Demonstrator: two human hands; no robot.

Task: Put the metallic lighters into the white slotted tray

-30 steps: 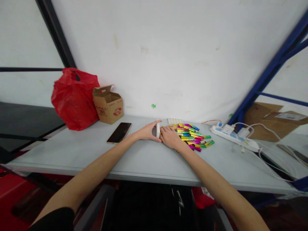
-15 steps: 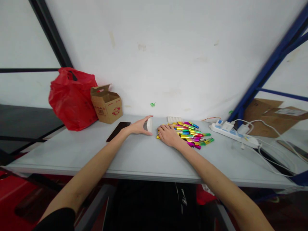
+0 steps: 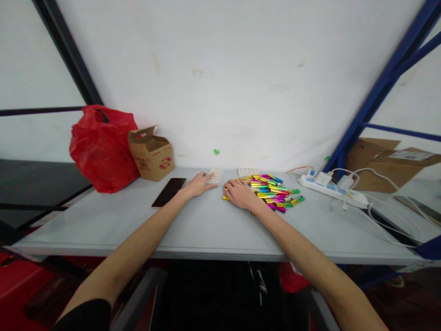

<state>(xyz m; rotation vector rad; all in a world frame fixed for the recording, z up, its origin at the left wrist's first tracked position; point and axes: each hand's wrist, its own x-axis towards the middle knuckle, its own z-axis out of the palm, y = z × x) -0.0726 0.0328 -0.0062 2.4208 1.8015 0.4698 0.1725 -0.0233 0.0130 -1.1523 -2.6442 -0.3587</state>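
My left hand [image 3: 197, 185] is at the left end of a white tray [image 3: 216, 175] with a grid of small hollows, which lies flat on the table. Its thumb stretches along the near edge and its fingers are apart from the thumb, touching the tray's left side. To the right, my right hand [image 3: 238, 192] lies palm down over the left end of a pile of shiny, many-coloured small tubes [image 3: 270, 189]. Its fingers are slightly spread and bent over the tubes; what is under the palm is hidden. A second white tray [image 3: 248, 171] lies behind the pile by the wall.
A dark phone [image 3: 169, 192] lies left of my left hand. Farther left stand an open cardboard box [image 3: 156, 161] and a red plastic bag [image 3: 103, 151]. At the right, a white power strip [image 3: 332, 191] has plugs and loose cables; flattened cardboard [image 3: 375, 165] is beyond it.
The white tray, held tilted up in my left hand before, now lies flat on the table. My left thumb and fingers have loosened around it. My right hand has stayed on the pile.
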